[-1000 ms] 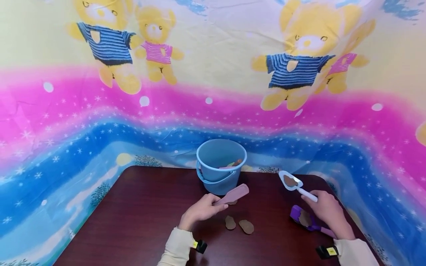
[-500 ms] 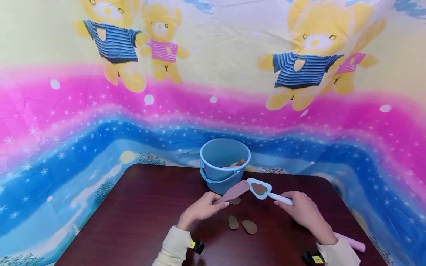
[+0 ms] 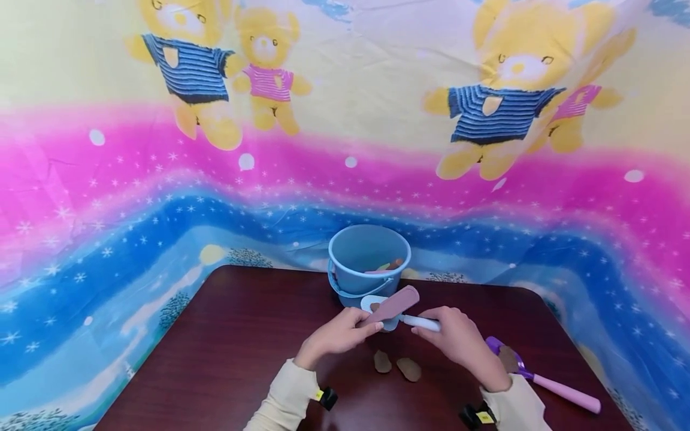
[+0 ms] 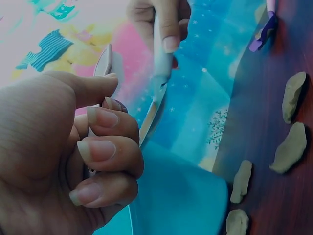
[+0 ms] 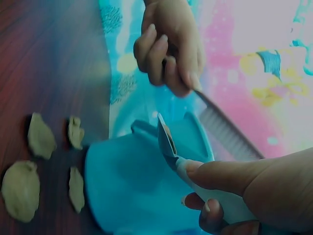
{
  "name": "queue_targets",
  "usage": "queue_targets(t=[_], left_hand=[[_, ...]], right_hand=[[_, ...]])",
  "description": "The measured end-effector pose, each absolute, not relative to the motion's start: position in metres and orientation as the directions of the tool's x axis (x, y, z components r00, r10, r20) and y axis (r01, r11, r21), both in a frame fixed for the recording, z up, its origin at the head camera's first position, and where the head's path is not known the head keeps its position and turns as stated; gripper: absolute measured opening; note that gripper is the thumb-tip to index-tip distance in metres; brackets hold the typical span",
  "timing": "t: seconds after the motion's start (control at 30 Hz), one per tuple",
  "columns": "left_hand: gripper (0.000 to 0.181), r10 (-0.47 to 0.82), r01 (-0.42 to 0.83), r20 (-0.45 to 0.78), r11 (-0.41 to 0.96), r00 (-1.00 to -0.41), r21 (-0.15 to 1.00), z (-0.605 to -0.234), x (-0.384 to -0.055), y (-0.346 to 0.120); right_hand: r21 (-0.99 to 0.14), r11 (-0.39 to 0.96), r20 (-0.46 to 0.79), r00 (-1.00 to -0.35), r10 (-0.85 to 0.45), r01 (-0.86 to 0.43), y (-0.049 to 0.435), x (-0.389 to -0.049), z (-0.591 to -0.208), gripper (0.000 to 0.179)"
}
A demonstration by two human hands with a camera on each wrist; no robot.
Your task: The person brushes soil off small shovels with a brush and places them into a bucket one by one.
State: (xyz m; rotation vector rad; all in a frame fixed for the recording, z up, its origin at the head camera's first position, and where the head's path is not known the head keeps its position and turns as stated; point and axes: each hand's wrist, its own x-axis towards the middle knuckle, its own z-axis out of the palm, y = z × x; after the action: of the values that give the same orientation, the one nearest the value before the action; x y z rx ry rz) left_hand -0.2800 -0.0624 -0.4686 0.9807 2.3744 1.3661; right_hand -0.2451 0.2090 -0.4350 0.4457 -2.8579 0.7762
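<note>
My left hand (image 3: 336, 332) grips a flat pink paddle-shaped tool (image 3: 398, 304) by one end; its ridged face shows in the right wrist view. In my right hand (image 3: 459, 336) is a small pale toy shovel (image 3: 423, 323), held by its handle, with a brown clay piece (image 3: 374, 307) in the scoop. From the head, the pink tool crosses over the scoop, partly hiding it. Both tools are in front of a blue bucket (image 3: 345, 269). Thin, flat clay pieces (image 5: 20, 191) lie on the table near the bucket, several of them in the wrist views.
Inside the bucket are some coloured items (image 3: 396, 263), mostly hidden by its wall. A purple toy shovel with a pink handle (image 3: 566, 393) lies at the right of the dark wooden table (image 3: 242, 341), clay in its scoop. Behind hangs a bear-print cloth (image 3: 334, 120).
My right hand has carried the pale shovel and its clay leftward from the table's right side to the pink tool. My left hand keeps its grip, staying near the bucket.
</note>
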Motion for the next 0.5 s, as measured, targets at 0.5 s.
queue_targets(t=[0.5], left_hand=[[0.045, 0.614, 0.448, 0.123, 0.410, -0.780, 0.794, -0.462, -0.283, -0.060]], right_hand=[[-0.486, 0.802, 0.253, -0.934, -0.253, -0.349, 0.199, -0.248, -0.413, 0.015]])
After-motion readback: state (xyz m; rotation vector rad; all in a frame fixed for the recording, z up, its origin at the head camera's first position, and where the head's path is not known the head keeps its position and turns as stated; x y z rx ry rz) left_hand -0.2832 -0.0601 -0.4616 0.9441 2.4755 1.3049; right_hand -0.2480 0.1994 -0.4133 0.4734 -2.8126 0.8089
